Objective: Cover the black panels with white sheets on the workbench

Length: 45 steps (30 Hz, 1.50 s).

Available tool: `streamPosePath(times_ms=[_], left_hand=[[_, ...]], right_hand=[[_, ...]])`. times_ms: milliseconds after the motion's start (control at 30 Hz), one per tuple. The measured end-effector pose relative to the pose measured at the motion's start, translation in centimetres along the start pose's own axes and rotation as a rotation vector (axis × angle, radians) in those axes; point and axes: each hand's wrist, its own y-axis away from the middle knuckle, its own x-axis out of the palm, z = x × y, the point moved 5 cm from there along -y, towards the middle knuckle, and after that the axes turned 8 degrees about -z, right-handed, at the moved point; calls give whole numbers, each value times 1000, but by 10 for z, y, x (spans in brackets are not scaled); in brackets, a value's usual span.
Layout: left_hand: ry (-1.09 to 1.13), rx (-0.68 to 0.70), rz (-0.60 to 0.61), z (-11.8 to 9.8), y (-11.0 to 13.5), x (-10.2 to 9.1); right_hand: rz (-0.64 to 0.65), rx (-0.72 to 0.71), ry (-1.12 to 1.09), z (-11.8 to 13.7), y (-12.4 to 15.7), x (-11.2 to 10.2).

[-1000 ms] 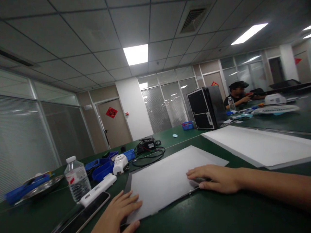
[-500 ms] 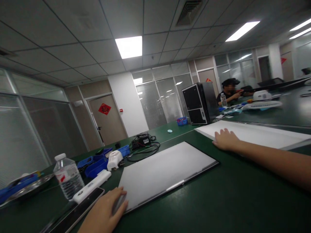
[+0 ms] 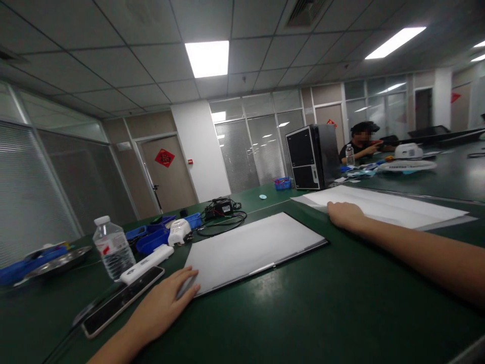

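Note:
A white sheet point(image 3: 250, 247) with a dark border lies flat in front of me. My left hand point(image 3: 164, 301) rests at its left end, thumb and fingers apart, fingertips touching the near left corner. To the right, large sheets of white paper point(image 3: 394, 205) overlap one another. At their left near edge is my right hand point(image 3: 344, 217), fingers curled in on the paper's edge; the fingertips are partly hidden. Just left of my left hand lies a phone point(image 3: 123, 301).
Beyond the phone are a white stick-shaped device point(image 3: 147, 264), a water bottle point(image 3: 113, 250), blue trays point(image 3: 153, 241), a white adapter point(image 3: 179, 231) and a black power supply with cables point(image 3: 222, 207). A computer tower point(image 3: 312, 156) stands at the back. A person point(image 3: 364, 141) sits far right.
My right hand has drawn its fingers in, and the white sheets under it have shifted left, with a lower layer showing more. My left hand remains at the bordered sheet's corner. The view has tilted slightly.

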Motion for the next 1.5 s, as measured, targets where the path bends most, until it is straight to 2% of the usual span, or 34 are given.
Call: streamPosePath(times_ms=[133, 233, 333, 433, 500, 567, 667, 833, 967, 1067, 1167, 1233, 1267, 1367, 1433, 1500], left_hand=[[17, 8, 2, 2, 3, -3], [25, 13, -6, 3, 2, -4], [15, 19, -31, 5, 0, -4], [-11, -1, -66, 11, -2, -3], [-20, -24, -86, 15, -3, -2], [-23, -40, -103, 17, -4, -2], [-27, -43, -106, 17, -4, -3], [-12, 13, -75, 8, -1, -5], [5, 61, -37, 0, 1, -9], [-7, 68, 22, -5, 2, -11], [-14, 55, 44, -4, 2, -10], [-5, 40, 33, -3, 1, -10], [-2, 33, 22, -2, 1, -9], [-11, 25, -7, -2, 0, -10], [-27, 22, -26, -2, -1, -13], [-35, 23, -42, -3, -1, -15]], right_hand=[[-133, -74, 17, 16, 10, -28], [-232, -151, -5, 38, 20, -47], [-291, -355, -162, 71, 34, -60], [-215, -662, -426, 105, 57, -65], [-79, -826, -532, 122, 73, -63], [52, -927, -584, 131, 86, -61], [151, -987, -605, 136, 94, -57], [223, -953, -593, 133, 92, -52], [247, -945, -633, 137, 102, -60], [262, -995, -684, 144, 114, -66], [216, -1046, -727, 145, 111, -67], [109, -990, -691, 138, 93, -61], [39, -913, -621, 130, 80, -55], [-120, -522, -302, 87, 34, -34], [-150, -250, -159, 49, 11, -19], [-134, -48, -117, 14, 0, -5]])
